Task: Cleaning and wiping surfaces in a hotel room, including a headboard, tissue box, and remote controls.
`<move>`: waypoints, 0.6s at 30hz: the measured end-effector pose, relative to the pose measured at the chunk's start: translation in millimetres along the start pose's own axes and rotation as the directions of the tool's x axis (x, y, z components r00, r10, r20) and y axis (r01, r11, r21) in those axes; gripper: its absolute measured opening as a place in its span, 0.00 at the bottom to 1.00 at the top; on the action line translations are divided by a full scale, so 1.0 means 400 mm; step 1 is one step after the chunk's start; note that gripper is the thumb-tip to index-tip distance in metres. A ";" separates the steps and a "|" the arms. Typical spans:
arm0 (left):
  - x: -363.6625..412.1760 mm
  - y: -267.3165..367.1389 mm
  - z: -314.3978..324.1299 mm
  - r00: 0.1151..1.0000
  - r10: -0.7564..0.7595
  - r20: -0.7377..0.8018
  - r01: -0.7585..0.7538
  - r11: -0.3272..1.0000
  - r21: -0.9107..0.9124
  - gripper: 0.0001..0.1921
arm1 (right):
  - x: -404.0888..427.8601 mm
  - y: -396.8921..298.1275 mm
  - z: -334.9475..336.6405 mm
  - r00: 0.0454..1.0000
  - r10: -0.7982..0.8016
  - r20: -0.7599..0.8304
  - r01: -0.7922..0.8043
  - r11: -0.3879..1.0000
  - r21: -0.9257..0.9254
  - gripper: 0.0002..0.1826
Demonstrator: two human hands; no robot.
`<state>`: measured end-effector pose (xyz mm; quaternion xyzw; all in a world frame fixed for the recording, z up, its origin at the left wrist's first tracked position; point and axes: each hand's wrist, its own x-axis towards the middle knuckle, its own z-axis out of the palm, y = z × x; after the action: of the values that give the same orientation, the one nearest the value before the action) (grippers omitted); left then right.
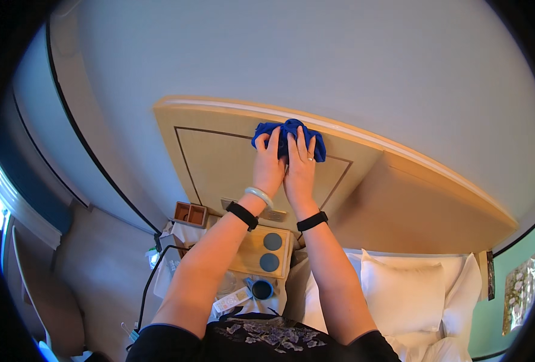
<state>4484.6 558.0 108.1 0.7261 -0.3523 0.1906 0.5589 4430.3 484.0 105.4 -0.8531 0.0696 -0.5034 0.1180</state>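
Observation:
Both hands are on a bunched blue cloth (pixel 319 147) near the top edge of a light wood headboard panel (pixel 222 158). My left hand (pixel 268 165) presses the cloth's left part with bent fingers; a pale bangle and a black band are on that wrist. Beside it, almost touching at the palms, my right hand (pixel 300 169) lies over the cloth with its fingers spread upward. It wears a ring, and a black band circles the wrist. The cloth rests against the panel, and its underside is hidden.
Below stands a bedside table with a wooden tray (pixel 249 258), a blue mug (pixel 262 289), a white remote control (pixel 232 300) and a brown divided box (pixel 190 214). White pillows (pixel 403 294) lie on the bed at right. A black cable (pixel 146 289) hangs at left.

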 end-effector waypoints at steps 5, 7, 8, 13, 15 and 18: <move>0.021 -0.069 -0.074 0.998 -0.015 -0.061 0.018 0.998 0.052 0.33 | 0.021 -0.069 0.073 0.997 -0.060 0.055 0.062 0.997 -0.034 0.27; 0.027 -0.087 -0.101 0.996 -0.056 -0.071 0.060 0.997 0.054 0.33 | 0.029 -0.097 0.093 0.995 -0.062 0.077 0.065 0.997 -0.038 0.26; 0.030 -0.096 -0.113 0.993 -0.085 -0.087 0.092 0.993 0.078 0.31 | 0.032 -0.107 0.105 0.992 -0.067 0.104 0.069 0.998 -0.009 0.26; 0.038 -0.141 -0.153 0.977 -0.054 -0.206 0.093 0.979 0.183 0.30 | 0.043 -0.148 0.154 0.992 -0.113 0.055 0.107 0.988 0.115 0.23; 0.041 -0.147 -0.150 0.971 0.115 -0.209 -0.045 0.948 0.315 0.30 | 0.039 -0.133 0.142 0.994 -0.084 0.065 0.072 0.983 0.171 0.24; 0.035 -0.112 -0.116 0.977 0.138 -0.163 -0.082 0.948 0.308 0.30 | 0.031 -0.107 0.096 0.998 -0.047 0.046 0.038 0.982 0.183 0.25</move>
<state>4532.2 603.2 101.2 0.7608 -0.3066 0.3386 0.4609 4469.7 527.2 109.7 -0.8524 0.0021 -0.4883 0.1867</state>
